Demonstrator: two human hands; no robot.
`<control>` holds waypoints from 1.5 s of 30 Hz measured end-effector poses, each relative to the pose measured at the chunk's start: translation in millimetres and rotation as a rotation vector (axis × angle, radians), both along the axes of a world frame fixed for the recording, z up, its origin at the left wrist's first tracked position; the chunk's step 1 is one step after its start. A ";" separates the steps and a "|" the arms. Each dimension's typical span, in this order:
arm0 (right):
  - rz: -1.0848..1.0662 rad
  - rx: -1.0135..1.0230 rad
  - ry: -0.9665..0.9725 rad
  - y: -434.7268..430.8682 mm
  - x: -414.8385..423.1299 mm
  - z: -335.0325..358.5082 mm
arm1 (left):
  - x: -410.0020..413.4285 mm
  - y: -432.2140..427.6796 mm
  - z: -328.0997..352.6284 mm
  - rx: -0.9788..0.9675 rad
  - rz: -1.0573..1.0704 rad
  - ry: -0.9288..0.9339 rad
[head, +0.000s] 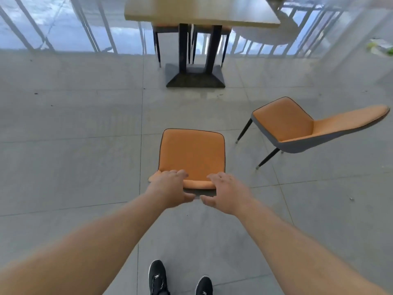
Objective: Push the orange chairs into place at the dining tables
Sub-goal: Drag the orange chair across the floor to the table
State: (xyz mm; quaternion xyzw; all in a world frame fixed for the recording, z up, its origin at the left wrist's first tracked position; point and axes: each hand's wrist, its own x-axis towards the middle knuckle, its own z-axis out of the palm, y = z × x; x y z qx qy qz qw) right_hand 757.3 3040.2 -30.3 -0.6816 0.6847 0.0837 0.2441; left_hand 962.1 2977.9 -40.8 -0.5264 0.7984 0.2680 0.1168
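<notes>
An orange chair (191, 152) stands right in front of me, its seat facing the dining table (200, 11) ahead. My left hand (170, 187) grips the left part of the chair's backrest top, fingers over the front and thumb behind. My right hand (227, 193) grips the right part the same way. A second orange chair (297, 126) stands to the right, turned sideways with its back pointing right. Two more chairs (165, 28) are tucked under the table's far side.
The table rests on a black pedestal base (195, 77) on grey floor tiles. Behind it runs a glass wall with a white railing (63, 28). A white round object (274, 37) lies beyond the table at right. My black shoes (158, 277) show at the bottom.
</notes>
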 end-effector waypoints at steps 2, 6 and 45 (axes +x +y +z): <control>0.018 0.040 0.035 -9.0 -3.6 -21.7 | -6.7 -8.3 -20.1 0.011 -0.078 -0.052; 0.087 -0.007 0.048 -24.8 -10.2 -57.9 | -6.1 -22.4 -45.4 -0.029 -0.187 -0.093; 0.191 -0.117 -0.007 -94.5 -43.9 -78.2 | -26.7 -74.5 -58.2 -0.096 -0.074 -0.080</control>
